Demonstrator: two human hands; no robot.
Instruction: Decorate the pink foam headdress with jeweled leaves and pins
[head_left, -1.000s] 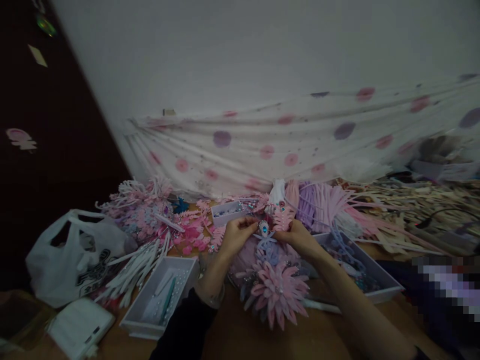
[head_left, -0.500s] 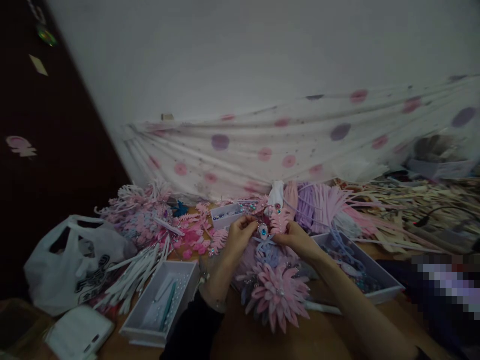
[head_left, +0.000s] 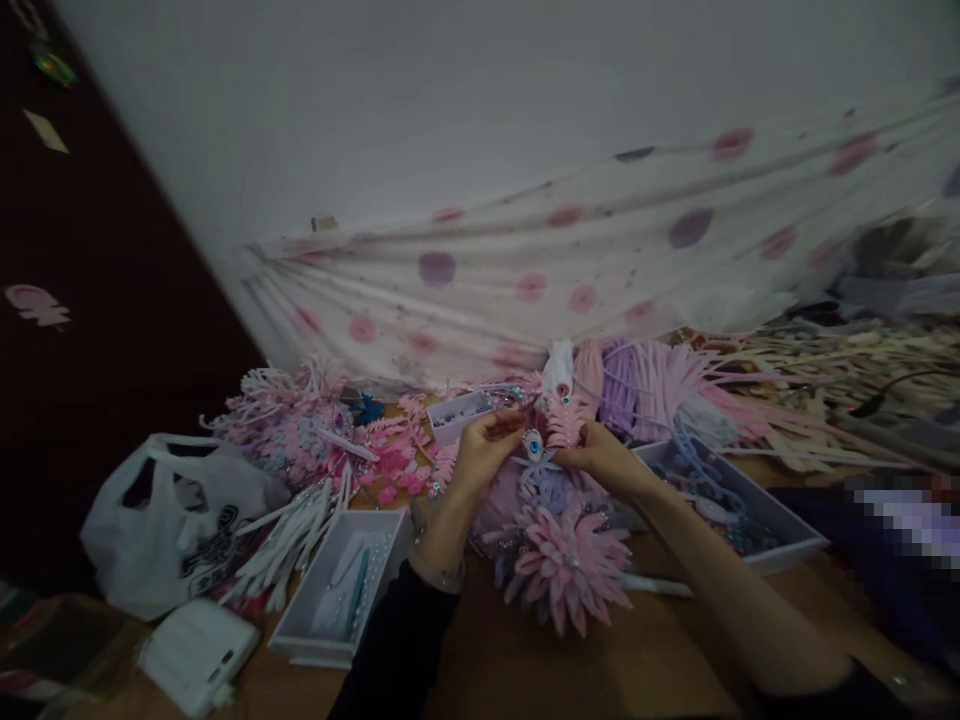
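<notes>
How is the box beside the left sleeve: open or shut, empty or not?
Open, not empty: no lid covers the box, its inside shows, and a teal stick lies in it.

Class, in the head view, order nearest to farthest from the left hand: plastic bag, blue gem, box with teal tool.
1. Blue gem, just right of the left hand.
2. Box with teal tool, lower left.
3. Plastic bag, farther left.

Left of the pink petalled flower (head_left: pixel 574 562), an oblong white box (head_left: pixel 315 648) lies on the brown wooden worktop (head_left: pixel 622 660).
</notes>
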